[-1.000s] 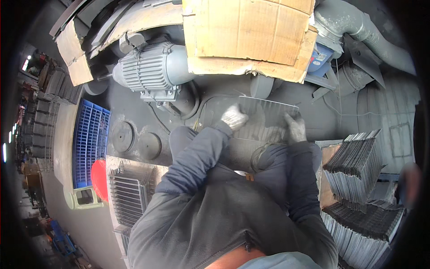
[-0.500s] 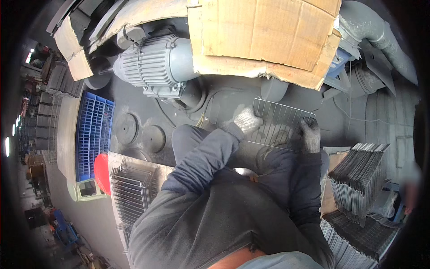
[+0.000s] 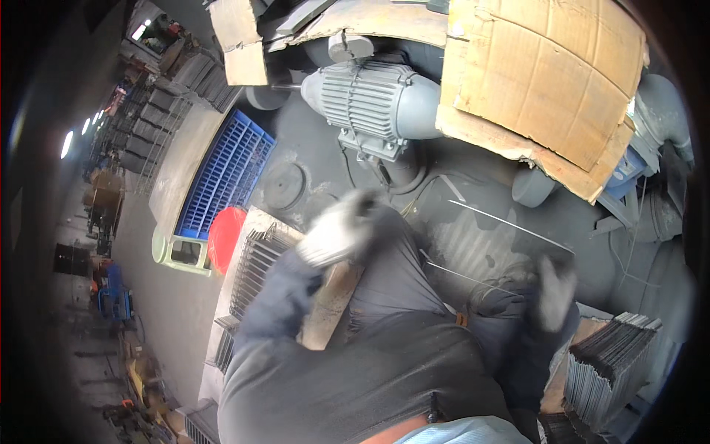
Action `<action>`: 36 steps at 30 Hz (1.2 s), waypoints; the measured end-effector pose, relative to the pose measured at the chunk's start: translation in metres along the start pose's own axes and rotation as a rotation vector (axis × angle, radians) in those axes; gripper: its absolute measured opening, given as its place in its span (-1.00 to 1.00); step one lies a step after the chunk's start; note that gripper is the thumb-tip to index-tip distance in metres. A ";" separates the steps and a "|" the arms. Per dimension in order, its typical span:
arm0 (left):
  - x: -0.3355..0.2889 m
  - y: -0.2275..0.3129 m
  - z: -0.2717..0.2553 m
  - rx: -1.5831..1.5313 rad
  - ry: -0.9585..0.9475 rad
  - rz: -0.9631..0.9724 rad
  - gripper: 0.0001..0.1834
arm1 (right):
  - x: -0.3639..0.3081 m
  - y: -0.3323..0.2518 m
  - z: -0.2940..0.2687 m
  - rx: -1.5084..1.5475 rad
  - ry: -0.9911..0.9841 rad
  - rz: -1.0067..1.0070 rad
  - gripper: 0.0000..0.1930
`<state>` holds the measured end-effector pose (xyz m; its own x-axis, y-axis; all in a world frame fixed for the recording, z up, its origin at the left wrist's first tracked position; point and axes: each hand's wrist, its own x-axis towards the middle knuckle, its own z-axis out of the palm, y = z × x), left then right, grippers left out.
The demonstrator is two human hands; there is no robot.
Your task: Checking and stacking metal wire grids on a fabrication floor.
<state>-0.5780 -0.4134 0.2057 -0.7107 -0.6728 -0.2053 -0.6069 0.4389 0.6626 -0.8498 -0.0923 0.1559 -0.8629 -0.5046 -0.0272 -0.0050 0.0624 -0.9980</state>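
Note:
A wire rack (image 3: 510, 226) is held out over my lap; its inner wires are smeared by motion, and two long edge wires show best. My gloved right hand (image 3: 555, 294) grips it at its right end. Away from the rack, my gloved left hand (image 3: 336, 233) is above the left-hand pile of wire racks (image 3: 259, 275); blur hides its fingers. By my right side stands a tall, tightly packed stack of wire racks (image 3: 612, 359).
Ahead stands a grey electric motor (image 3: 362, 100), with a cardboard sheet (image 3: 543, 81) to its right. A blue plastic crate (image 3: 225, 177), a red round stool seat (image 3: 225, 238) and a pale green stool (image 3: 177, 251) are on the left. Round discs (image 3: 285, 185) lie on the floor.
My left hand has come off the rack and swung left toward the pile there. The right hand still holds the rack. The whole view has turned, shifting surroundings to the right.

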 end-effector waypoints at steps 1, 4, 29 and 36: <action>-0.023 -0.028 -0.027 0.048 0.113 0.113 -0.38 | -0.010 0.015 -0.053 -0.089 0.129 0.050 -0.70; -0.068 -0.123 -0.075 0.481 0.505 -0.142 -0.39 | -0.064 -0.055 -0.103 -0.927 0.827 -0.590 -0.66; -0.147 -0.226 -0.181 0.158 0.520 -0.121 -0.45 | -0.159 -0.038 -0.309 -1.758 1.117 -0.626 -0.40; -0.078 -0.015 -0.107 -0.154 0.166 -0.075 -0.49 | -0.160 -0.041 -0.298 -1.801 1.001 -0.470 -0.47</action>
<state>-0.4750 -0.4316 0.2890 -0.5901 -0.7942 -0.1451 -0.5853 0.2970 0.7545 -0.8620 0.2424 0.2183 -0.5604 -0.2430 0.7917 -0.0845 0.9678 0.2372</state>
